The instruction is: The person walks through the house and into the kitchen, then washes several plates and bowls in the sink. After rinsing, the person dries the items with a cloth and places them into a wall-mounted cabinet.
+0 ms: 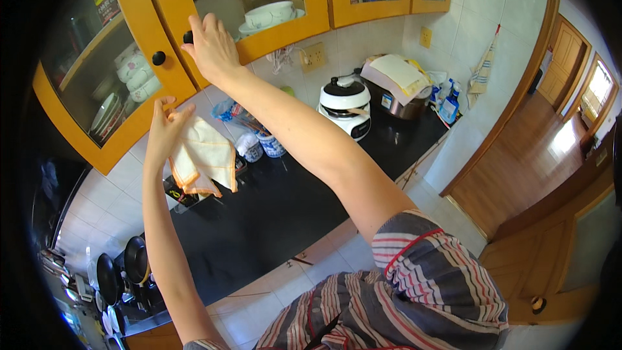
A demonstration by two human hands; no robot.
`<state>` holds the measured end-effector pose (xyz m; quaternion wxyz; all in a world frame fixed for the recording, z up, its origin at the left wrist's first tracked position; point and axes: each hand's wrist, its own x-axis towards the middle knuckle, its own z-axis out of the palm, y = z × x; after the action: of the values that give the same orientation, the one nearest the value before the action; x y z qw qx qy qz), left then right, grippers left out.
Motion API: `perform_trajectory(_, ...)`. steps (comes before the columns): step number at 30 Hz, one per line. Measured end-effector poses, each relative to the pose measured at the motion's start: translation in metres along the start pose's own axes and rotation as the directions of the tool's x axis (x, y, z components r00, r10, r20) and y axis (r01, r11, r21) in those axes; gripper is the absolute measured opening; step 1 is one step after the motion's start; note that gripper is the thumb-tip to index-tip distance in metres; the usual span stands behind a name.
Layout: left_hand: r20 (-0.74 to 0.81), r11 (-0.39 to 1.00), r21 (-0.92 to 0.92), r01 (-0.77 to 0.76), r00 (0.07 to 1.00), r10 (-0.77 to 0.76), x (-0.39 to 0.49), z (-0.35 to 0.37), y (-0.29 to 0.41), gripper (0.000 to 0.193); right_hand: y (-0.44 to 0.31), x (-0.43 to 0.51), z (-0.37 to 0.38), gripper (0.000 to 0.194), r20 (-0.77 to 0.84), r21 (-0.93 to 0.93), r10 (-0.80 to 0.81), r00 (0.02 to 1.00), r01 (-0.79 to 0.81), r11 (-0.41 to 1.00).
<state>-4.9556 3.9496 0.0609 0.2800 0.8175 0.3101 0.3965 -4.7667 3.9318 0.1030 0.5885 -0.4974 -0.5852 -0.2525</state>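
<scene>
My right hand [212, 47] reaches up to the wall cabinet, its thumb and fingers around the black round knob [188, 37] of a wooden glass-paned door [277, 38]. My left hand [167, 124] is lower and to the left, just below the cabinet's bottom edge. From it hangs a cream cloth [209, 148] with orange stitched edges, pinched at the top. The neighbouring glass-paned door [177, 75] has its own black knob [158, 58]. Behind the glass near my right hand, a white patterned bowl [270, 14] rests on plates.
Below lies a black countertop [243, 233]. On it stand blue-and-white jars [270, 146], a white appliance with a dark lid [345, 107], a steel cooker [401, 104] topped with papers, and a blue bottle [450, 107]. Frying pans [109, 277] sit at lower left. A doorway opens on the right.
</scene>
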Motion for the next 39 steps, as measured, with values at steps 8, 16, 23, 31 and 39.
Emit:
perform_trajectory(8, 0.228, 0.967, -0.186, 0.174, 0.965, -0.129, -0.133, 0.017, -0.026, 0.017, -0.029, -0.204, -0.054, 0.060, 0.803, 0.516, -0.224, 0.552, -0.456, 0.726)
perform_trajectory(16, -0.073, 0.880, -0.114, 0.462, 0.879, -0.471, -0.300, 0.016, -0.039, 0.010, -0.056, -0.297, -0.043, 0.026, 0.902, 0.432, -0.323, 0.287, -0.566, 0.702)
perform_trajectory(23, -0.230, 0.865, -0.202, 0.460, 0.836, -0.498, -0.454, 0.034, -0.001, 0.025, -0.123, -0.360, -0.050, 0.039, 0.790, -0.137, -0.461, -0.404, -0.849, 0.510)
perform_trajectory(31, -0.520, 0.461, -0.398, 0.793, 0.219, -0.826, -0.617, 0.067, 0.070, 0.039, -0.282, -0.448, -0.041, 0.034, 0.534, 0.091, -0.819, -0.210, -0.949, 0.302)
perform_trajectory(39, -0.829, 0.646, -0.480, 0.594, -0.067, -0.555, -0.694, 0.068, 0.083, 0.045, -0.434, -0.473, -0.064, 0.041, -0.037, 0.564, -0.892, -0.451, -0.746, 0.354)
